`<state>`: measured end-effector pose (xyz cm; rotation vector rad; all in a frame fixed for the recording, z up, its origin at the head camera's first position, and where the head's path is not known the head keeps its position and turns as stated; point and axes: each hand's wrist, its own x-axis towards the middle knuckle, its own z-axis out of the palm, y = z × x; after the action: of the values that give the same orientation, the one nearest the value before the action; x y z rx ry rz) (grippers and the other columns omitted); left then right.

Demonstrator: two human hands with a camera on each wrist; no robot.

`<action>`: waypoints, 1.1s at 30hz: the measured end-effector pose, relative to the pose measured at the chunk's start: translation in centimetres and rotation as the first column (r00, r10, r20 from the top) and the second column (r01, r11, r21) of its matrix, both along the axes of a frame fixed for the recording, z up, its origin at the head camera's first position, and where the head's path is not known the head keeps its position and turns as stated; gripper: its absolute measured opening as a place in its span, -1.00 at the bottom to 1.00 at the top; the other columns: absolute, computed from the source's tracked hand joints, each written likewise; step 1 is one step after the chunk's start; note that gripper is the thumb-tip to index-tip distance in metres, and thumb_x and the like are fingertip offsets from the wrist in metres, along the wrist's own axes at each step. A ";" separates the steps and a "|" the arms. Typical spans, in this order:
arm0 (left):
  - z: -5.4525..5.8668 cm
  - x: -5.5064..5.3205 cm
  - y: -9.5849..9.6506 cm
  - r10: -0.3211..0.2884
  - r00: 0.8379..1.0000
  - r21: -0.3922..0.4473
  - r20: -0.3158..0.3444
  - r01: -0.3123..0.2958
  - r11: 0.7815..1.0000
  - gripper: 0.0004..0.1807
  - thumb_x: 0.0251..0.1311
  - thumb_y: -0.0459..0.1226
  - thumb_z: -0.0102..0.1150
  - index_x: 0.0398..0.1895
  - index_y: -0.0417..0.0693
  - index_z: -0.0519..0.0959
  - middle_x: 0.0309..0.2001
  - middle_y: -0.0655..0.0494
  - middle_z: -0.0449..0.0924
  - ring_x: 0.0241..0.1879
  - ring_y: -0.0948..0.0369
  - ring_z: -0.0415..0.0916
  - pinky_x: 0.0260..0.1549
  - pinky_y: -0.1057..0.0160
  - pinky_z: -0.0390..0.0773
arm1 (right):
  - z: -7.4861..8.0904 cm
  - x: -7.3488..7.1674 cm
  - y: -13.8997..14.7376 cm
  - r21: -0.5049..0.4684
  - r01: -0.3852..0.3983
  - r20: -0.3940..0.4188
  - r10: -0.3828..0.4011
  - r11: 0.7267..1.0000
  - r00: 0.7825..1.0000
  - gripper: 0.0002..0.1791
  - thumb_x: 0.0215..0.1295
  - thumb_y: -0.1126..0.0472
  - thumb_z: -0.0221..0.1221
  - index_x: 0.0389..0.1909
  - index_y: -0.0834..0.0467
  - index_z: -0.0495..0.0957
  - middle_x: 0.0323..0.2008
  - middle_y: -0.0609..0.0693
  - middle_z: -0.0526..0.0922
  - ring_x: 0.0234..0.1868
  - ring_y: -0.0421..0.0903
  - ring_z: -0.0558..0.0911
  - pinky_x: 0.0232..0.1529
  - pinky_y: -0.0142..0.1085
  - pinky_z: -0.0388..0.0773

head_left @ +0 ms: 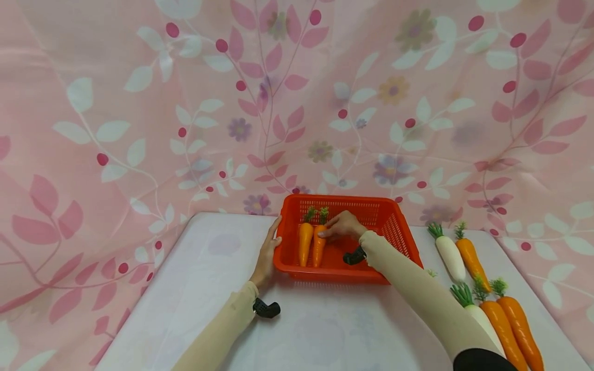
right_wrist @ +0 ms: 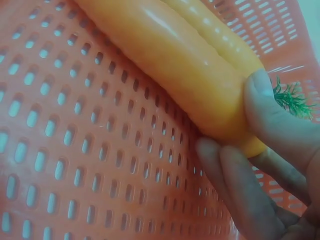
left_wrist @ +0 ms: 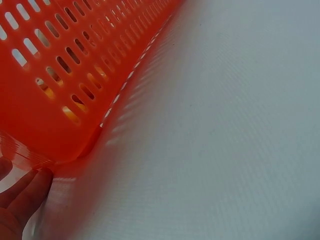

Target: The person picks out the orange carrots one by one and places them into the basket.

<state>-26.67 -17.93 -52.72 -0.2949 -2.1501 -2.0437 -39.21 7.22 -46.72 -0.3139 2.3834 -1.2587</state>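
Observation:
Two orange carrots with green tops lie side by side in the left part of a red plastic basket (head_left: 334, 275). My right hand (head_left: 345, 225) reaches inside and pinches the right-hand carrot (head_left: 318, 252) near its leafy end. In the right wrist view, the thumb lies on top of this carrot (right_wrist: 165, 55) and the other fingers are at its side. The other carrot (head_left: 304, 242) rests just left of it. My left hand (head_left: 266, 257) is against the basket's left side, and its extended fingers (left_wrist: 32, 192) touch the corner in the left wrist view.
On the table's right side lie a white radish (head_left: 450, 257) and a carrot (head_left: 472, 263). Nearer me are another white radish (head_left: 484, 324) and two more carrots, partly beside my right sleeve. A floral curtain (head_left: 297, 103) hangs behind the white table (head_left: 223, 252).

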 end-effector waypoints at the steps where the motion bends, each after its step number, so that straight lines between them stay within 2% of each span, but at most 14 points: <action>1: 0.0 0.0 0.0 -0.001 1.000 0.000 -0.001 0.001 1.000 -0.33 0.62 -0.18 -0.37 0.75 0.31 -0.01 0.75 0.18 -0.13 0.66 -0.14 0.06 0.48 -0.24 0.35 | 0.0 0.0 0.0 0.006 -0.004 -0.006 0.004 1.000 1.000 -0.45 0.26 0.09 0.50 0.17 0.34 0.71 0.02 0.27 0.80 -0.11 0.06 0.85 0.34 0.09 0.60; 3: -0.1 -0.1 0.0 0.000 1.000 0.005 0.007 -0.001 1.000 -0.33 0.62 -0.18 -0.37 0.75 0.34 -0.01 0.75 0.17 -0.10 0.62 -0.18 0.16 0.42 -0.26 0.42 | 0.0 0.0 0.1 0.018 -0.012 -0.020 0.012 1.000 1.000 -0.44 0.26 0.07 0.50 0.16 0.33 0.71 0.08 0.28 0.77 -0.06 0.08 0.84 0.37 0.10 0.57; 5: -0.1 0.0 0.0 0.001 1.000 0.009 0.010 -0.001 1.000 -0.33 0.62 -0.18 -0.37 0.75 0.35 0.00 0.74 0.18 -0.09 0.61 -0.17 0.18 0.42 -0.25 0.43 | -0.1 0.0 0.1 0.033 -0.022 -0.037 0.023 0.999 0.999 -0.43 0.25 0.05 0.51 0.17 0.33 0.71 0.16 0.30 0.73 0.02 0.10 0.82 0.39 0.11 0.55; 8: -0.1 0.0 0.1 -0.001 1.000 0.012 0.012 0.001 1.000 -0.33 0.62 -0.18 -0.37 0.74 0.35 0.00 0.74 0.19 -0.08 0.63 -0.13 0.15 0.45 -0.24 0.40 | -0.2 0.0 0.2 0.054 -0.039 -0.042 0.041 0.998 0.998 -0.38 0.26 0.01 0.50 0.20 0.33 0.69 0.23 0.31 0.69 0.14 0.17 0.76 0.40 0.12 0.54; 10: -0.1 0.1 0.1 -0.002 1.000 0.009 0.009 0.002 1.000 -0.33 0.62 -0.19 -0.36 0.74 0.35 0.00 0.74 0.21 -0.10 0.67 -0.07 0.04 0.51 -0.21 0.33 | -0.2 0.0 0.3 0.073 -0.049 -0.044 0.053 0.996 0.998 -0.35 0.26 -0.03 0.49 0.22 0.34 0.68 0.23 0.31 0.69 0.21 0.21 0.71 0.39 0.12 0.56; 13: -0.1 0.1 0.1 0.003 1.000 0.009 0.009 -0.003 1.000 -0.33 0.61 -0.18 -0.35 0.74 0.37 0.01 0.74 0.24 -0.08 0.66 -0.06 0.07 0.49 -0.21 0.36 | 0.0 0.1 0.5 0.104 -0.058 -0.051 0.064 0.993 0.997 -0.33 0.25 -0.10 0.49 0.19 0.32 0.70 0.23 0.27 0.70 0.28 0.23 0.65 0.35 0.09 0.60; 16: -0.1 0.1 0.1 0.010 1.000 0.005 0.007 -0.010 1.000 -0.33 0.62 -0.17 -0.35 0.74 0.39 0.01 0.73 0.26 -0.06 0.64 -0.08 0.13 0.45 -0.22 0.41 | 0.4 0.2 0.7 0.131 -0.056 -0.064 0.065 0.990 0.996 -0.36 0.23 -0.14 0.50 0.12 0.29 0.75 0.16 0.24 0.75 0.22 0.19 0.69 0.25 0.03 0.67; 19: -0.2 0.0 0.0 0.010 1.000 -0.007 0.000 -0.010 1.000 -0.34 0.63 -0.17 -0.36 0.74 0.37 0.01 0.73 0.25 -0.07 0.65 -0.08 0.11 0.46 -0.22 0.40 | 1.1 0.3 1.4 0.133 -0.055 -0.064 0.064 0.990 0.996 -0.37 0.25 -0.13 0.49 0.11 0.31 0.75 0.06 0.24 0.79 0.03 0.13 0.80 0.12 -0.03 0.75; 22: -0.1 -0.1 0.0 0.004 1.000 -0.006 -0.006 -0.004 1.000 -0.35 0.64 -0.17 -0.35 0.74 0.33 0.01 0.74 0.20 -0.06 0.63 -0.11 0.14 0.46 -0.23 0.39 | 2.3 0.3 3.0 0.115 -0.038 -0.066 0.046 0.993 0.997 -0.33 0.28 -0.12 0.47 0.16 0.36 0.71 0.04 0.28 0.79 -0.11 0.11 0.85 0.00 -0.04 0.80; 25: 0.1 0.0 0.0 0.005 1.000 -0.011 -0.018 -0.005 1.000 -0.35 0.64 -0.16 -0.35 0.75 0.27 0.00 0.74 0.11 -0.06 0.56 -0.21 0.25 0.39 -0.28 0.45 | 4.1 0.2 5.4 0.127 -0.031 -0.090 0.043 0.991 0.995 -0.27 0.35 -0.16 0.40 0.25 0.37 0.64 0.10 0.34 0.75 -0.07 0.15 0.84 0.02 0.00 0.79; 28: 0.2 0.2 0.0 0.018 1.000 -0.026 -0.019 -0.018 0.999 -0.35 0.64 -0.14 -0.33 0.75 0.29 0.01 0.73 0.09 -0.03 0.49 -0.25 0.34 0.32 -0.28 0.52 | 6.1 -0.1 8.5 0.124 -0.020 -0.094 0.032 0.992 0.995 -0.26 0.42 -0.15 0.34 0.31 0.39 0.58 0.20 0.39 0.68 0.05 0.24 0.80 0.12 0.08 0.74; 33: 0.1 0.4 0.0 0.022 1.000 -0.051 -0.019 -0.023 0.998 -0.35 0.65 -0.12 -0.32 0.75 0.32 0.00 0.74 0.11 -0.05 0.51 -0.23 0.33 0.33 -0.28 0.51 | 8.7 0.2 14.2 0.135 0.061 -0.149 -0.040 0.989 0.988 -0.25 0.49 -0.09 0.28 0.36 0.48 0.49 0.27 0.46 0.60 0.07 0.24 0.79 0.12 0.07 0.75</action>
<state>-26.30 -17.96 -52.58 -0.2939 -2.1877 -1.9684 -38.97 21.37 -38.00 -0.3139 2.6038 -1.1181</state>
